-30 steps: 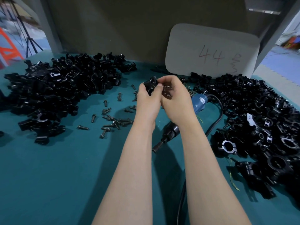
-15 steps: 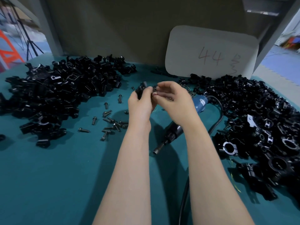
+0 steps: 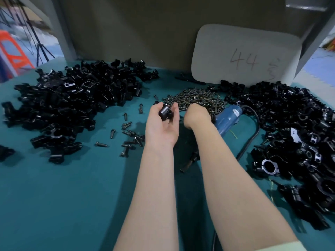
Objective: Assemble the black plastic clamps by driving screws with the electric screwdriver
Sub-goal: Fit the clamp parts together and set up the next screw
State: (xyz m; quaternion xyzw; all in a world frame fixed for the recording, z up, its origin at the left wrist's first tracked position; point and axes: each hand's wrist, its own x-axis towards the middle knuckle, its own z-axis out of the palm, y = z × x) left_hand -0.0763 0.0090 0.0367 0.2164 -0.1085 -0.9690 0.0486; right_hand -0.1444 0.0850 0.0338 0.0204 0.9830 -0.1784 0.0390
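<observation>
**A:** What covers the worktop [image 3: 54, 196]?

**B:** A teal mat, smooth and matte; a wide heap of black clamp parts [image 3: 72, 102] lies at its left, a second heap [image 3: 299, 142] runs down its right side; a pile of screws [image 3: 197, 98] sits at the middle rear, and loose screws [image 3: 130, 134] are scattered between the left heap and the arms.

**A:** And behind it?

**B:** A drab panel [image 3: 136, 33] closes the back; a white board [image 3: 244, 55] marked "44" leans against it; a grey post [image 3: 59, 28] stands at the left rear corner, with an orange frame [image 3: 10, 49] and a tripod [image 3: 39, 48] beyond, both blurred.

**A:** Where is the clamp?

**B:** The clamp [image 3: 165, 113] is in the left hand [image 3: 162, 125], raised above the worktop just before the screw pile; the grip is curled round it, palm up.

**A:** The other hand?

**B:** The right hand [image 3: 196, 115] bends down onto the screw pile; its fingers are hidden behind its back, so I cannot tell whether the grip pinches anything.

**A:** The tool?

**B:** The electric screwdriver [image 3: 228, 118] lies on the mat under the right forearm, blue body rearward; its cord [image 3: 253, 138] curves round its right side toward the near edge.
</observation>
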